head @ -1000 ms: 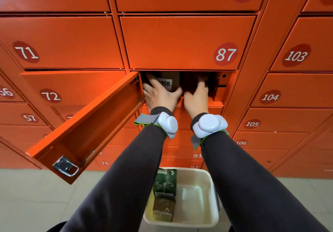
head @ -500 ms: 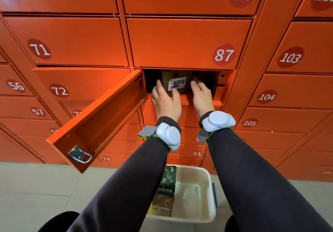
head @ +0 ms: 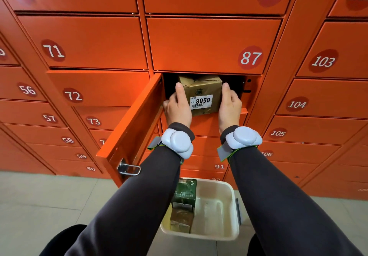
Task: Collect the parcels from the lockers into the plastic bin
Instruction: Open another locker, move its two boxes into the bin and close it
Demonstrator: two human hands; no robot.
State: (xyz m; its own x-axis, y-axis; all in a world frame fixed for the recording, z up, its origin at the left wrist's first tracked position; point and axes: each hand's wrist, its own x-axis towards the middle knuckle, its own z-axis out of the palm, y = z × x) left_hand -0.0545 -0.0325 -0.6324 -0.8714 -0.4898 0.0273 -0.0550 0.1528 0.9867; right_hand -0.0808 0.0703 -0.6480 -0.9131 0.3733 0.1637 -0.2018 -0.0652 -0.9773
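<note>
A brown cardboard parcel (head: 203,90) with a white label reading 8050 sticks halfway out of the open locker below door 87. My left hand (head: 178,106) presses its left side and my right hand (head: 229,104) presses its right side, so both hands hold it. On the floor below my arms stands the cream plastic bin (head: 219,234). In its left part lie a green parcel (head: 185,192) and a brown parcel (head: 182,221).
The open orange locker door (head: 135,128) swings out to the left of my left arm, with a metal latch (head: 128,169) at its low edge. Shut numbered lockers fill the wall all around. Grey floor tiles (head: 49,206) lie left of the bin.
Both hands have gone from reaching into the locker to gripping the parcel's sides, and the parcel has come forward out of the opening.
</note>
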